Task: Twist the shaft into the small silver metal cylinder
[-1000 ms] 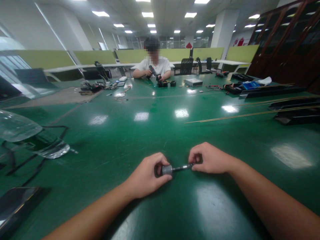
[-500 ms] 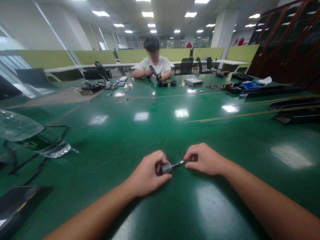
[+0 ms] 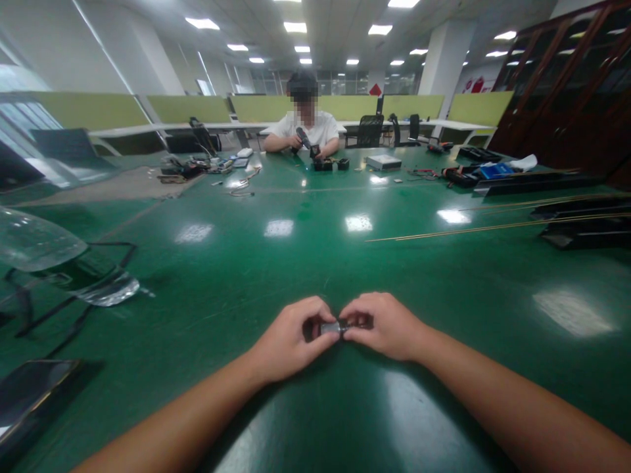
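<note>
Between my hands, low over the green table, is a small grey metal cylinder with a thin shaft (image 3: 330, 327). My left hand (image 3: 293, 338) curls round the cylinder end, with thumb and fingertips closed on it. From the other side my right hand (image 3: 384, 325) pinches at the spot where the shaft meets the cylinder. Most of the shaft is hidden in the right hand's fingers. The fingertips of both hands nearly touch.
A clear plastic bottle (image 3: 64, 263) lies at the left by a black cable (image 3: 73, 328). Nearer is a dark phone-like device (image 3: 34, 394). Thin rods (image 3: 468, 230) and black channels (image 3: 582, 226) lie at the right. Across the green table (image 3: 276, 269), a person (image 3: 303, 128) holds a tool.
My right hand has slid left along the shaft from its far end to the cylinder. My left hand still grips the cylinder, now with the thumb closer in.
</note>
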### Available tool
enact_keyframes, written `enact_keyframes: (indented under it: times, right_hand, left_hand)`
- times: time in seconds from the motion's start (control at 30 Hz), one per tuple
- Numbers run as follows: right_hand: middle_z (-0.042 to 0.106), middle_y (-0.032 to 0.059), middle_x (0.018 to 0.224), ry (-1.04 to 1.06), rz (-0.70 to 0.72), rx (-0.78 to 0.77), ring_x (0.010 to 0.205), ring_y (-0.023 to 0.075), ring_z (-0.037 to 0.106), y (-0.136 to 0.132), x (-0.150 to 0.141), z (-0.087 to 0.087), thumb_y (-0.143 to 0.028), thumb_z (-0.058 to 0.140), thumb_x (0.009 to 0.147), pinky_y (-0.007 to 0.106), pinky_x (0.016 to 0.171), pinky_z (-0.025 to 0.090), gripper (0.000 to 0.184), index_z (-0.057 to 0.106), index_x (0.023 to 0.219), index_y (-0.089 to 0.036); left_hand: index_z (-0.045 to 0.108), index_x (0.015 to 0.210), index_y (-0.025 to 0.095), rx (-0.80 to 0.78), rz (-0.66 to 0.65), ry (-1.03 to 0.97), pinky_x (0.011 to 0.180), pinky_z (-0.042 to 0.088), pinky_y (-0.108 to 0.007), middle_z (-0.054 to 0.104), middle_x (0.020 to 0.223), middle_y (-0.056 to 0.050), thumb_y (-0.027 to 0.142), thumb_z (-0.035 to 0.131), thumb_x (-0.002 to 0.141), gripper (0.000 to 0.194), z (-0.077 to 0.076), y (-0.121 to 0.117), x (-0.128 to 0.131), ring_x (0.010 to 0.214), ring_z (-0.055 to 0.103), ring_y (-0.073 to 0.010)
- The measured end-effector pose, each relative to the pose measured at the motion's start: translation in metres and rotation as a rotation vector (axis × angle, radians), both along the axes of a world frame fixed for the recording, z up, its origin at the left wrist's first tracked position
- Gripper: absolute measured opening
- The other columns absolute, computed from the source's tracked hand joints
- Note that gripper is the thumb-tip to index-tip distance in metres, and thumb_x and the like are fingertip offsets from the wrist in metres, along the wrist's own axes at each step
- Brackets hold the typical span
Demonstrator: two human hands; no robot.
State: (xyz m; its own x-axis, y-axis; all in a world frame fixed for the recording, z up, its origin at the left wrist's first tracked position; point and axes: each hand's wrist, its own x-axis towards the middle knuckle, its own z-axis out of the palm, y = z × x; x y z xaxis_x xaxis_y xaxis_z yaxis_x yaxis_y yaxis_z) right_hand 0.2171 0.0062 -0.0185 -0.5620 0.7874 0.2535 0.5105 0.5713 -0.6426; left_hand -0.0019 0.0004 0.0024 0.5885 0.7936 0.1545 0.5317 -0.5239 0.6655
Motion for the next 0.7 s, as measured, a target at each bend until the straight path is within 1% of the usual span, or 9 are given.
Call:
enact_keyframes:
  times: [0.1,0.27,0.37,0.47,0.7]
  right_hand:
    - [0.07,0.0014,0.078,0.0,-0.024,-0.002,0.072,0.0141,0.06,-0.0003,0.0009,0.0002,-0.027,0.073,0.078,0.026,0.069,0.042,0.011,0.072,0.087,-0.019]
    - [0.073,0.0024,0.083,0.026,0.035,0.045,0.082,0.0161,0.062,0.0,0.0011,-0.0008,-0.026,0.071,0.08,0.028,0.076,0.043,0.009,0.074,0.086,-0.02]
    - [0.073,0.0026,0.083,0.028,0.071,0.066,0.081,0.0167,0.062,0.0,0.0019,-0.0004,-0.024,0.073,0.077,0.028,0.075,0.044,0.01,0.074,0.086,-0.019]
    - [0.072,0.0025,0.084,0.016,0.083,0.071,0.081,0.017,0.062,0.0,0.0022,0.0005,-0.02,0.073,0.075,0.028,0.075,0.044,0.014,0.074,0.089,-0.019]
    - [0.071,0.0023,0.083,0.018,0.073,0.049,0.081,0.0164,0.061,0.0006,0.0015,-0.0016,-0.021,0.07,0.078,0.028,0.076,0.042,0.011,0.073,0.088,-0.019]
  left_hand:
    - [0.062,0.09,0.016,-0.023,0.025,0.02,0.064,0.043,-0.024,0.06,0.079,-0.001,0.025,0.064,0.083,0.012,-0.0015,0.0003,0.0006,0.069,0.057,-0.0138]
    - [0.061,0.087,0.016,-0.037,0.058,0.048,0.062,0.042,-0.024,0.06,0.076,0.0,0.024,0.068,0.077,0.015,-0.0032,-0.0006,0.0009,0.067,0.057,-0.0138]
    - [0.06,0.086,0.017,-0.032,0.07,0.061,0.061,0.04,-0.024,0.059,0.076,0.0,0.023,0.07,0.074,0.016,-0.0035,-0.0013,0.0006,0.067,0.056,-0.014]
    - [0.059,0.084,0.017,-0.009,0.062,0.073,0.062,0.04,-0.024,0.059,0.077,0.001,0.023,0.071,0.074,0.016,-0.0031,-0.0015,0.0003,0.068,0.055,-0.0144]
    - [0.056,0.083,0.017,0.025,0.035,0.068,0.065,0.038,-0.025,0.057,0.079,0.001,0.021,0.071,0.073,0.019,-0.0039,-0.0007,-0.0004,0.072,0.054,-0.015]
